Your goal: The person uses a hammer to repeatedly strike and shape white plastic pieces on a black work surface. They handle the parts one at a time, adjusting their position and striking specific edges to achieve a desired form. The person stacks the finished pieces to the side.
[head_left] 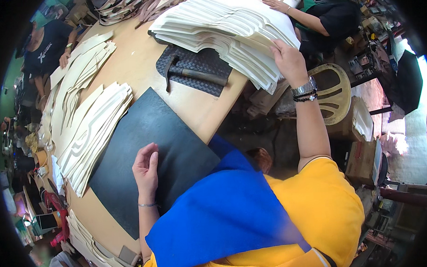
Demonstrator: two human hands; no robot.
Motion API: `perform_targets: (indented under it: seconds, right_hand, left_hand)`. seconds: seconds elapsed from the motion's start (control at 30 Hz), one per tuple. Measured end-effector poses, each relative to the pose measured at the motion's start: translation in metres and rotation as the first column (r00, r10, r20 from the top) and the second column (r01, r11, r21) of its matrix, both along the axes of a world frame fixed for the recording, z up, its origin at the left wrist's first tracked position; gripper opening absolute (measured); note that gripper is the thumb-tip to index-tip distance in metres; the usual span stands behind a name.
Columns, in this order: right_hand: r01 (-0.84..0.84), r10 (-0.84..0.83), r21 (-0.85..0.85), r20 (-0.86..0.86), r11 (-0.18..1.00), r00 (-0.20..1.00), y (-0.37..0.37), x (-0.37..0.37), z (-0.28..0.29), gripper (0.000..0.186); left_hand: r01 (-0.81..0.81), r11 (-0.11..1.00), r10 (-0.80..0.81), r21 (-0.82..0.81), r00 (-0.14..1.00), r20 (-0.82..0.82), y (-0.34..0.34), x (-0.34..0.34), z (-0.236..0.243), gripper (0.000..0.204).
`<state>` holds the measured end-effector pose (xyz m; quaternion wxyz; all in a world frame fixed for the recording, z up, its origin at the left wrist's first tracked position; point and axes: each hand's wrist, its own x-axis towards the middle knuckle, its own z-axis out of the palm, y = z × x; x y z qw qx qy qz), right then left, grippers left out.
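My right hand [290, 64] reaches out to the far right, thumb and fingers closed on the edge of a cream sheet [259, 42]. That sheet belongs to a broad, fanned stack of cream cut pieces [205, 21] with curved edges. My left hand [146, 168], loosely curled with the thumb apart and nothing visible in it, hovers over or rests on a black mat [152, 121]; contact cannot be told. A hammer [192, 74] lies on a dark textured pad [220, 69] beside the stack. Left of the mat, another fanned stack of cream pieces [98, 133] lies on the table.
The wooden table [208, 110] ends close to my body. More cream pieces [82, 67] lie far left, dark strips [119, 7] at the back. One person [50, 45] stands far left, another [320, 26] far right. A yellow plastic chair [341, 89] and boxes [360, 161] stand right.
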<state>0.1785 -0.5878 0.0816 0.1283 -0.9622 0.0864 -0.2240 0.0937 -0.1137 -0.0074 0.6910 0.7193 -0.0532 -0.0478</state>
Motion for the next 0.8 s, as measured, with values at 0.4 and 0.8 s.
perform_targets:
  seconds: [0.4,0.8]
  right_hand:
    - [-0.197,0.2,0.195,0.006,0.961,0.98,0.011,0.006,0.013,0.061]
    - [0.346,-0.352,0.22,-0.01,0.912,0.936,-0.089,0.134,-0.08,0.063]
  left_hand:
    - [-0.012,0.994,0.008,0.105,0.999,0.039,-0.001,-0.001,0.002,0.021]
    - [-0.039,0.989,0.033,0.145,0.999,0.039,-0.006,-0.001,0.006,0.021]
